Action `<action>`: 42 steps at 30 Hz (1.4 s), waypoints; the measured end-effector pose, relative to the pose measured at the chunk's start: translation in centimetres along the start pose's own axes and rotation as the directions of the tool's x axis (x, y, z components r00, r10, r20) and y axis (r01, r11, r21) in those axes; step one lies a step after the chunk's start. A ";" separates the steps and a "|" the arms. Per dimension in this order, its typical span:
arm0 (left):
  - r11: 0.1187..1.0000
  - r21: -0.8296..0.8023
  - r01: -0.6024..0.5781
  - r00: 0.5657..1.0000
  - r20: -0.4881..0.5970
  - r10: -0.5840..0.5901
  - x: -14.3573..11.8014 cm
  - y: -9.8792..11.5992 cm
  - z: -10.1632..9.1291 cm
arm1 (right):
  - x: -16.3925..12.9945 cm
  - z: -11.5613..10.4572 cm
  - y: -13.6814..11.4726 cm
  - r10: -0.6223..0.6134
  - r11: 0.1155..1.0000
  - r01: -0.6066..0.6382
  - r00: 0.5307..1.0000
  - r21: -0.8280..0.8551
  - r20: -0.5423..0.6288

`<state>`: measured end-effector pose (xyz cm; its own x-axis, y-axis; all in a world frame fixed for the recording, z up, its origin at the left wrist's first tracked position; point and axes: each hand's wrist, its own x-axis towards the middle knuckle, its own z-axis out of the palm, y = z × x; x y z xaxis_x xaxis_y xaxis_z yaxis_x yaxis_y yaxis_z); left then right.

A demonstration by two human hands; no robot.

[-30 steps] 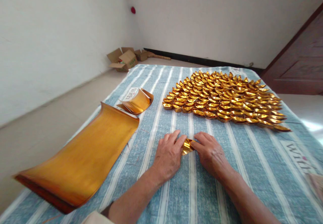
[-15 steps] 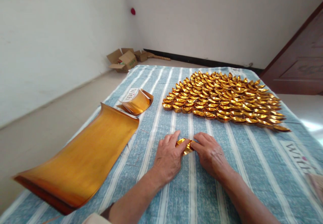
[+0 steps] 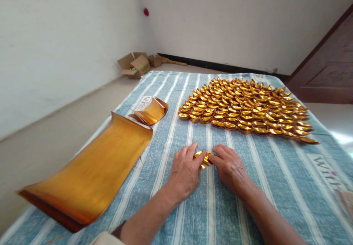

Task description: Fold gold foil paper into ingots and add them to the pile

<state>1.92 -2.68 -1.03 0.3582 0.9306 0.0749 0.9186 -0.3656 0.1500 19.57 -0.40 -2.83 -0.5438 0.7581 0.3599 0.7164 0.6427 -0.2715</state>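
Two bare forearms reach in from the near edge and meet in the middle of a blue and white striped cloth (image 3: 248, 186) spread flat. The left hand (image 3: 184, 170) lies palm down, knuckles up, its fingers curled slightly forward, and the fingertips press on the left end of a small folded piece of gold foil paper (image 3: 203, 158). The right hand (image 3: 231, 167) mirrors it from the right side, palm down, the wrist angled in towards the centre, with its thumb and first fingers pinching the right end of the same gold piece. Both hands are closed lightly on the gold piece, which sits low between them, at or just above the cloth.

Just beyond the hands, towards the far side and spreading to the right, lies a broad patch of finished gold paper ingots (image 3: 245, 109), set in close overlapping rows. To the left of the hands, a thick stack of large gold sheets (image 3: 91, 175) lies along the left edge of the cloth, its far end curling upward. Just past that stack sits a smaller curled bundle of gold paper (image 3: 150, 112). In the far left corner of the room, on the floor against the wall, are open cardboard boxes (image 3: 136, 65). A dark wooden door (image 3: 331, 68) stands at the far right.
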 end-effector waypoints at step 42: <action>0.998 0.033 -0.050 0.997 0.056 0.049 0.1 -0.3 -0.8 | -0.2 0.0 0.7 0.118 0.967 -0.099 0.991 0.235 -0.065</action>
<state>1.56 -2.54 -0.28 0.4112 0.9112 0.0265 0.9043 -0.4114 0.1138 20.20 -0.08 -3.10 -0.4263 0.8197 0.3825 0.6439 0.5720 -0.5081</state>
